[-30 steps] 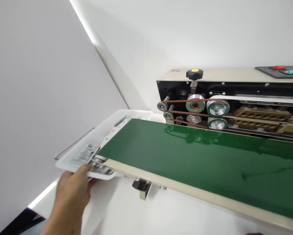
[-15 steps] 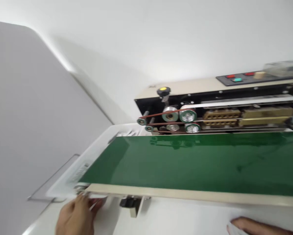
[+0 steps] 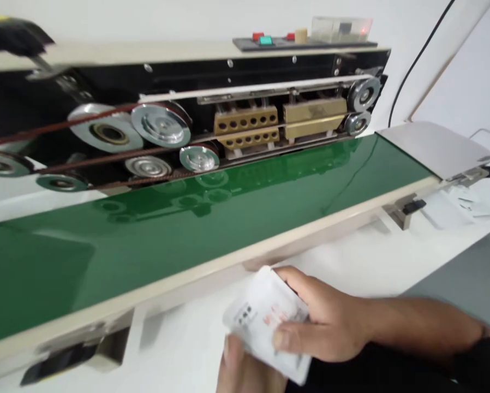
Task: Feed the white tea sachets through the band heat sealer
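A small white pouch (image 3: 265, 311) with black and reddish print is tilted in front of the green conveyor belt (image 3: 245, 202), above the white table. My right hand (image 3: 330, 322) grips it from the right, thumb across its printed face and fingers behind. At its lower left edge is my left hand (image 3: 240, 365), thumb against the pouch and the other fingers partly hidden. Both hands are closed on the pouch. Beyond the belt stands a band sealing machine (image 3: 187, 68) with metal pulleys and brass blocks.
A cream rail (image 3: 212, 262) edges the belt, with black-knobbed brackets (image 3: 408, 210) below. A metal plate (image 3: 433, 144) extends from the right end. White packets (image 3: 470, 202) lie beneath it. A black cable (image 3: 417, 60) hangs behind.
The view has swung right along the machine and come closer. My left hand has left the belt's left end and joined my right hand at the pouch.
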The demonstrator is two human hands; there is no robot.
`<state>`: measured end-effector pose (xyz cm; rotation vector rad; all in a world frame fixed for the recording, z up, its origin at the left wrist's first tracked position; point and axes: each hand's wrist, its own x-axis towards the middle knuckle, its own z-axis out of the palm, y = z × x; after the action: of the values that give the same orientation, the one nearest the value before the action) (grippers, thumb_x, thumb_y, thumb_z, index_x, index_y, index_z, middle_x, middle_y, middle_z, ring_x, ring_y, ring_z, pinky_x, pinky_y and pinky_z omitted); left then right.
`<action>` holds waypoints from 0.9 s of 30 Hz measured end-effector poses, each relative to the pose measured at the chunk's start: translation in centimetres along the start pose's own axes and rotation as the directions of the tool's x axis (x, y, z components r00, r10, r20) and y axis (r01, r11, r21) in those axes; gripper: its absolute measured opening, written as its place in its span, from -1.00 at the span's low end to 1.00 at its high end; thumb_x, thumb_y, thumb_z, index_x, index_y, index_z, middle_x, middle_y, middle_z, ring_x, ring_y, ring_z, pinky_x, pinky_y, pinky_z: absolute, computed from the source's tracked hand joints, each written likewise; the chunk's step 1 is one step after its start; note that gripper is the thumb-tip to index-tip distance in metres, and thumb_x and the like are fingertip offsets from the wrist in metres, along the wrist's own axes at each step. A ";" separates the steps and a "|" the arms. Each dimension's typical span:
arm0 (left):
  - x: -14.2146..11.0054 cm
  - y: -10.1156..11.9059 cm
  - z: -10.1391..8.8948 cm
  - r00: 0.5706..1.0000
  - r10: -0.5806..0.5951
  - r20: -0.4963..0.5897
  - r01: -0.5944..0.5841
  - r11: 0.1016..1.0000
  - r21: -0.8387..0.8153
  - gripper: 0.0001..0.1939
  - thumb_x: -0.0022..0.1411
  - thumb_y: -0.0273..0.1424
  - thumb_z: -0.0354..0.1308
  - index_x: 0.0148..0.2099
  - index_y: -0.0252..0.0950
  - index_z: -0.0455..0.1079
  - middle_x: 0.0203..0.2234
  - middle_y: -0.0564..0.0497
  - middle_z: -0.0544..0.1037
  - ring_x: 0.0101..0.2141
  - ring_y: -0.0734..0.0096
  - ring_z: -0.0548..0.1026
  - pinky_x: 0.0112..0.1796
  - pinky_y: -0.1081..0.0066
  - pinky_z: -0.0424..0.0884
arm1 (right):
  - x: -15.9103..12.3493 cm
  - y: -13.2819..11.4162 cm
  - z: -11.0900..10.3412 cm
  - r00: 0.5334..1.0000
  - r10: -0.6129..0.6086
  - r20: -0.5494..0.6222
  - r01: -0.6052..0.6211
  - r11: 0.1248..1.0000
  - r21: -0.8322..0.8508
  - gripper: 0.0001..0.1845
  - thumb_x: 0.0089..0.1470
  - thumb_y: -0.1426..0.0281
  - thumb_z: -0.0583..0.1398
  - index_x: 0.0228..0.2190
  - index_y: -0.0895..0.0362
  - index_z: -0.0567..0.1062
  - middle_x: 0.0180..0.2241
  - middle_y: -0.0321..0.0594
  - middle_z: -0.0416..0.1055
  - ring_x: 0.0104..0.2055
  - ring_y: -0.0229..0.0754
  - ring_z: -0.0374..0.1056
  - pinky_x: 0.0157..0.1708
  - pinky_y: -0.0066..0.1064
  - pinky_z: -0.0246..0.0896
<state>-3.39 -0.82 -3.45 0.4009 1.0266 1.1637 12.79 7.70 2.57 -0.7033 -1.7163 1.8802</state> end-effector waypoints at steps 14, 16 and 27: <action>0.5 1.8 5.5 0.993 -0.108 0.038 0.113 0.880 -0.461 -0.77 0.04 -0.36 0.38 -0.19 -0.25 0.62 -0.34 -0.07 0.68 -0.14 0.06 0.59 0.03 0.14 0.43 | -1.5 1.1 1.5 0.888 -0.287 -0.358 0.019 0.802 -0.597 -0.62 0.15 0.39 0.21 0.01 0.13 0.33 0.00 -0.03 0.21 0.07 -0.01 0.22 0.08 -0.06 0.23; 0.4 1.6 5.4 0.993 -0.108 0.035 0.112 0.883 -0.455 -0.74 0.03 -0.39 0.40 -0.16 -0.25 0.61 -0.38 -0.04 0.67 -0.16 0.07 0.60 0.02 0.14 0.44 | -1.5 1.0 1.4 0.892 -0.285 -0.350 0.020 0.800 -0.600 -0.62 0.14 0.41 0.21 0.00 0.14 0.34 -0.01 -0.04 0.23 0.06 -0.02 0.23 0.07 -0.08 0.23; -0.1 1.3 4.8 0.977 -0.144 0.156 0.191 0.916 -0.353 -0.57 0.07 -0.52 0.29 0.03 -0.25 0.53 -0.33 -0.07 0.69 -0.15 -0.02 0.60 0.00 0.06 0.44 | -3.6 -0.4 -0.1 0.870 -0.092 -0.485 -0.072 0.949 -0.308 -0.87 0.17 0.33 0.15 -0.28 0.12 0.32 -0.34 -0.21 0.34 -0.36 -0.18 0.29 -0.37 -0.32 0.29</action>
<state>-0.16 0.69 -0.04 0.0857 0.6969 1.1296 15.54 5.43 3.10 -1.1819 -1.6734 1.2634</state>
